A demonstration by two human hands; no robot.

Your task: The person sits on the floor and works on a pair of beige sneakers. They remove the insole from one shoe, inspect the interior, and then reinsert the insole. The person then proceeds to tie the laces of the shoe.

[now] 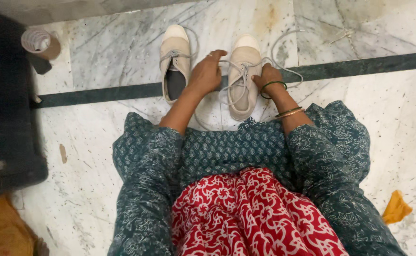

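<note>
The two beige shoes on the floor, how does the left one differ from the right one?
The left shoe lies untouched, while the right shoe sits between the left hand and the right hand, which hold its laces. The left shoe's dark inside shows open; the right shoe's opening is crossed by loose laces. The left shoe sits farther from the person. Both are beige, white-toed, pointing away on the marble floor.

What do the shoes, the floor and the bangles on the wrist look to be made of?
The right shoe and left shoe look like matte beige canvas with smooth, paler toe caps, probably rubber. The floor looks like polished marble: grey veining and a dark inlaid strip. The green bangle and gold-toned bangles shine; glass, plastic or metal, hard to tell.
</note>
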